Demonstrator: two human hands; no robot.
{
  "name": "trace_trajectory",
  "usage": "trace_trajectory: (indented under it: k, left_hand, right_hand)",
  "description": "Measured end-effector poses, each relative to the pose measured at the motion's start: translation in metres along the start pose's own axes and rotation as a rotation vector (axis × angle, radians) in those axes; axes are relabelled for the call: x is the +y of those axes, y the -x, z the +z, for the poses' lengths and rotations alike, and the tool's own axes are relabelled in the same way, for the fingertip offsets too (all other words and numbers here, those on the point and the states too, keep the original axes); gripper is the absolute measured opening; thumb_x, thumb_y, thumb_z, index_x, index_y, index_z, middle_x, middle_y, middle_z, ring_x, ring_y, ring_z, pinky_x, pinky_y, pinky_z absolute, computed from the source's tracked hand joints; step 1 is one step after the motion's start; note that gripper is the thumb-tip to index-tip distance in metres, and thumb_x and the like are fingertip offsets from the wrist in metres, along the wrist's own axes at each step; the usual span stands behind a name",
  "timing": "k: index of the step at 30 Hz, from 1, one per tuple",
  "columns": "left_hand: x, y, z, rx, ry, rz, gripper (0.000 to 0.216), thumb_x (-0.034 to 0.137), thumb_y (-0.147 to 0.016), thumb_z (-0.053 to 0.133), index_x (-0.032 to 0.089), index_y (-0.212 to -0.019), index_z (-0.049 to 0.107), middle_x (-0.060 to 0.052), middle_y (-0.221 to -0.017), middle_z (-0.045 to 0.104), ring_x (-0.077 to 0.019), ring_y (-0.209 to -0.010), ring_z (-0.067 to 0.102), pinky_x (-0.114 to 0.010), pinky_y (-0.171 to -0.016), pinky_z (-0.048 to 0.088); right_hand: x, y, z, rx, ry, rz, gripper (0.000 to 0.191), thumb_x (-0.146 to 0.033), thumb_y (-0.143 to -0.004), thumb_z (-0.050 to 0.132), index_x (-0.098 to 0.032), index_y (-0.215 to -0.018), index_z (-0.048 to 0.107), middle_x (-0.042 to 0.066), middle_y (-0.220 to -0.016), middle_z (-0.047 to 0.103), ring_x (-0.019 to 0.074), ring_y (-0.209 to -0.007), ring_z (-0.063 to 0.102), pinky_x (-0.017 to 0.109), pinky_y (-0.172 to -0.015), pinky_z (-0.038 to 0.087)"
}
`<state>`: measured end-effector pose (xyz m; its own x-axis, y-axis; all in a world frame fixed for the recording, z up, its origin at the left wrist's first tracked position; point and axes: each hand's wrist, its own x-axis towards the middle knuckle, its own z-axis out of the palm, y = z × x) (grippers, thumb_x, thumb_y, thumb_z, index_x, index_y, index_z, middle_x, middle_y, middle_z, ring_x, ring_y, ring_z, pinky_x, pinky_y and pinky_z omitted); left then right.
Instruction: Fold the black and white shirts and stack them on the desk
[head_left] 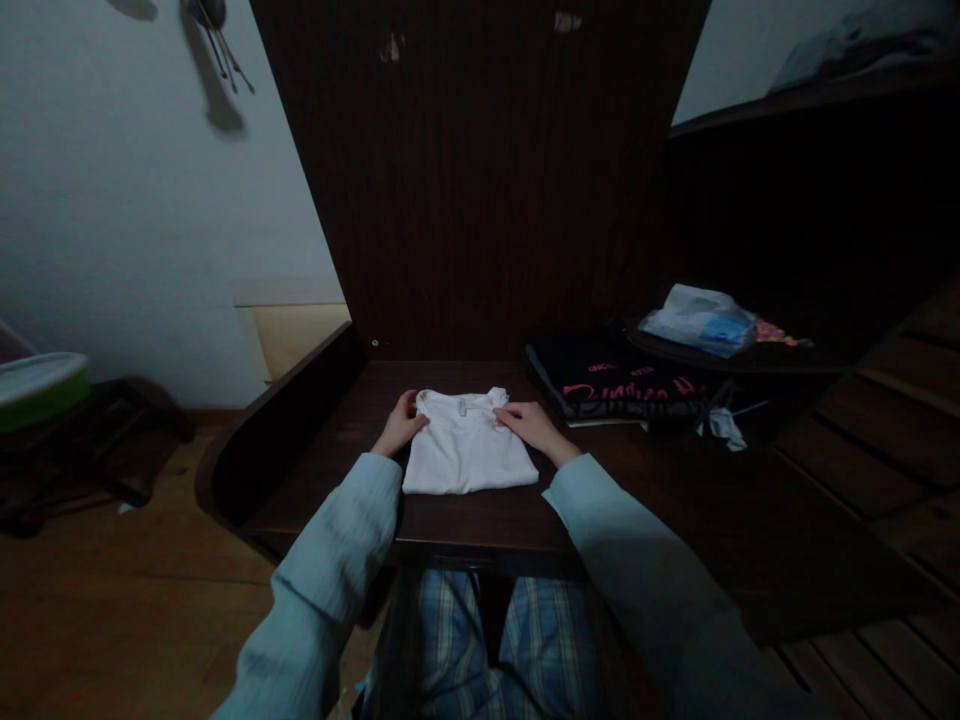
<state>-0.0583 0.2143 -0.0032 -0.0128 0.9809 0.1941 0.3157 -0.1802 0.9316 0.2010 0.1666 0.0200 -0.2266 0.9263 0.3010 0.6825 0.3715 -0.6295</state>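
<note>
Dim light; pale wall (150,210), brown wooden floor (165,600), dark desk (307,455).

A loose, long, pale blue-green fabric left sleeve (326,575) ran toward seven o'clock, softly creased along its length. The matching pale blue-green right sleeve (634,540) ran toward five o'clock, darkening into shadow at its lower end; its plain cuff (556,488) flared slightly. Both hands (401,425) were ungloved. At six o'clock, blue plaid cloth legwear (551,640) showed pale crossing stripes.
</note>
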Motion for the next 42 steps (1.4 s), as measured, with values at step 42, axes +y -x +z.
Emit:
trace_trajectory:
  k: [42]
  left_hand:
    - [0.030, 0.022, 0.030, -0.147, -0.254, 0.247, 0.023, 0.008, -0.064, 0.041, 0.018, -0.072, 0.060, -0.004, -0.089, 0.063, -0.0158, -0.089, 0.057, -0.028, -0.085, 0.042]
  right_hand:
    - [0.009, -0.001, 0.000, 0.204, 0.023, -0.072, 0.004, -0.020, -0.069, 0.057, -0.019, -0.066, 0.060, 0.003, -0.076, 0.059, 0.0166, -0.077, 0.053, 0.029, -0.073, 0.040]
